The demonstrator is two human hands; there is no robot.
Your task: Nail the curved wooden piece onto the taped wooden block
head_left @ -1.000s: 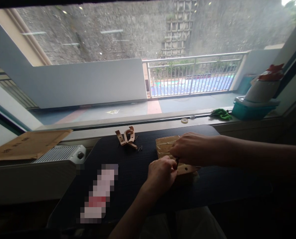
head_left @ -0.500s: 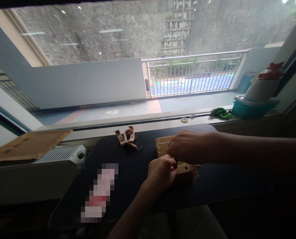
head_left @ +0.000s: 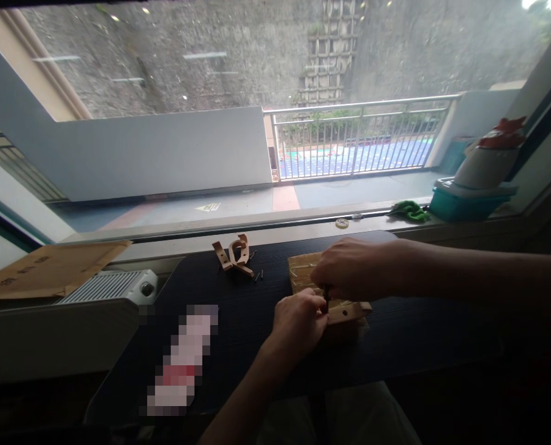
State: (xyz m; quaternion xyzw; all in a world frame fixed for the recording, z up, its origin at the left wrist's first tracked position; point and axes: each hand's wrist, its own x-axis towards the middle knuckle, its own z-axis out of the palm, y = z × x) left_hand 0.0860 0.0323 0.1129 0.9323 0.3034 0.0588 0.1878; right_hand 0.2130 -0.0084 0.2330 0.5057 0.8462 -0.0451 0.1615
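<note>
On the black table (head_left: 238, 334) lies a flat wooden board (head_left: 299, 272), partly hidden under my hands. My left hand (head_left: 299, 322) is closed in a fist at the near left end of a small wooden piece (head_left: 347, 312) with a hole in it, pressing against it. My right hand (head_left: 353, 269) hovers just above, fingers curled down around a thin dark tool (head_left: 326, 303) whose tip stands between the two hands. Farther back on the table rests a small cluster of curved wooden parts (head_left: 235, 256) with a few tiny screws beside it.
A blurred pink and red object (head_left: 181, 358) lies near the table's front left. A white heater (head_left: 113, 285) and a cardboard sheet (head_left: 44, 268) sit to the left. On the window sill stand a tape roll (head_left: 342, 223), a green cloth (head_left: 409, 211) and a teal box (head_left: 470, 201).
My right hand has shifted slightly left and back over the board. My left hand and the wooden piece have hardly moved.
</note>
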